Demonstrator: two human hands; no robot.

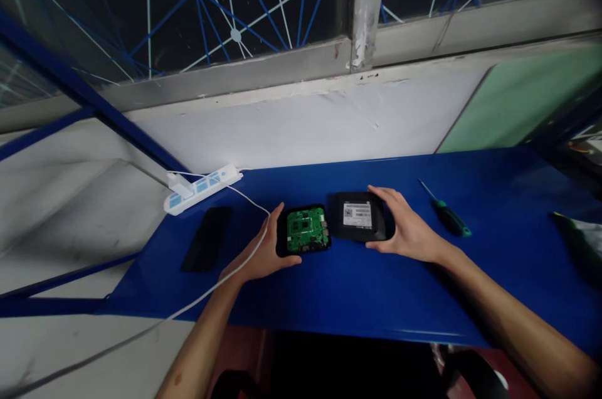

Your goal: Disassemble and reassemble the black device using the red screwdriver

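A green circuit board (306, 228) sits in a black plastic tray-like half of a casing, with metal ports along its right edge. My left hand (264, 248) grips this casing half from its left side, thumb at the near edge and fingers at the far edge. Just to the right is a black casing cover (357, 217) bearing a white printed label with a square code. My right hand (408, 226) clasps the cover from its right side, thumb near and fingers far. The two halves lie side by side, a narrow gap between them.
A green-handled screwdriver (449, 216) lies right of my right hand on the blue table (338, 298). To the left are a black phone (207, 239) and a white power strip (202, 190). A white cable (197, 298) passes across my left forearm in view.
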